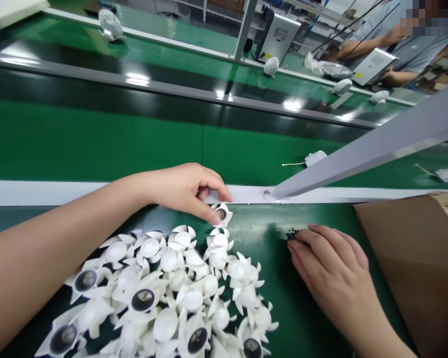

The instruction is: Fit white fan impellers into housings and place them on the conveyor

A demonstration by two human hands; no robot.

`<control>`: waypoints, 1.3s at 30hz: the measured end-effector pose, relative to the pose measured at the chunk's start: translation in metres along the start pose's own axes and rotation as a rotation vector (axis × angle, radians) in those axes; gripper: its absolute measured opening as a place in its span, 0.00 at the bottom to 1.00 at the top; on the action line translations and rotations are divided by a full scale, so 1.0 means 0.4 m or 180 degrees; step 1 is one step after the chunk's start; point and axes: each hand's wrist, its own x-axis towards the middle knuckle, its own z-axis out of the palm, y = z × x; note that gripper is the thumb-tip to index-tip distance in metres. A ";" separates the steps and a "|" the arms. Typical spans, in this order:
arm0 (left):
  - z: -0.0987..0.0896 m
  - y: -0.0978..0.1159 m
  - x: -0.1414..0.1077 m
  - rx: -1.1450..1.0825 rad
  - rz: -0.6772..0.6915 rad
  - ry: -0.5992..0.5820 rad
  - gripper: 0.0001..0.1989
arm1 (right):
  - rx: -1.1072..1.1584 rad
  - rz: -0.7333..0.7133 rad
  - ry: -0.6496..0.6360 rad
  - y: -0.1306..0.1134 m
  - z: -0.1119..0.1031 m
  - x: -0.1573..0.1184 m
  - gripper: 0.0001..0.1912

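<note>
One white fan wheel (224,215) sits at the fingertips of the left hand (184,186), clamped between the thumb on its left edge and the curled forefinger at its far edge. It is just beyond the far end of a pile of white fan wheels (191,300), which spreads over the green table (259,223) nearer and to the left, and it is close to a white rail (59,193). Well to its right, the right hand (336,273) reaches left, thumb and fingertips at a cluster of small dark pieces (291,233); whether they pinch any, I cannot tell. A cardboard box (399,248) stands farther right.
</note>
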 end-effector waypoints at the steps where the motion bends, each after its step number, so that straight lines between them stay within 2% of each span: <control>1: -0.001 -0.001 -0.001 -0.0001 0.0033 -0.0026 0.23 | 0.0011 -0.0063 -0.0006 0.004 0.002 0.000 0.04; 4: -0.003 -0.001 -0.006 0.0011 0.0102 -0.0040 0.23 | 0.0131 -0.0091 -0.0104 0.023 0.011 -0.006 0.03; 9: -0.006 0.003 -0.013 -0.0002 0.0182 -0.0060 0.22 | 0.0573 0.0229 -0.0099 0.050 0.021 -0.023 0.02; 14: -0.006 -0.001 -0.011 -0.0062 0.0285 -0.0064 0.18 | 0.1134 0.0574 -0.0102 0.034 0.003 -0.006 0.03; 19: 0.003 -0.005 -0.003 0.0017 0.0350 0.0045 0.16 | 0.1845 0.0413 -0.0381 -0.029 -0.026 0.118 0.04; 23: 0.011 -0.012 0.000 0.0110 0.0438 0.0204 0.15 | 0.2292 0.0043 -0.0595 -0.080 -0.006 0.240 0.05; 26: 0.015 -0.022 0.000 0.0079 0.0507 0.0249 0.14 | 0.2289 -0.0100 -0.0648 -0.102 0.029 0.289 0.06; 31: 0.016 -0.035 0.002 0.0091 0.0602 0.0250 0.12 | 0.2034 -0.0188 -0.0591 -0.112 0.074 0.294 0.04; 39: 0.012 -0.033 0.004 0.0069 0.0588 0.0237 0.10 | 0.1779 -0.0247 -0.0445 -0.120 0.080 0.292 0.03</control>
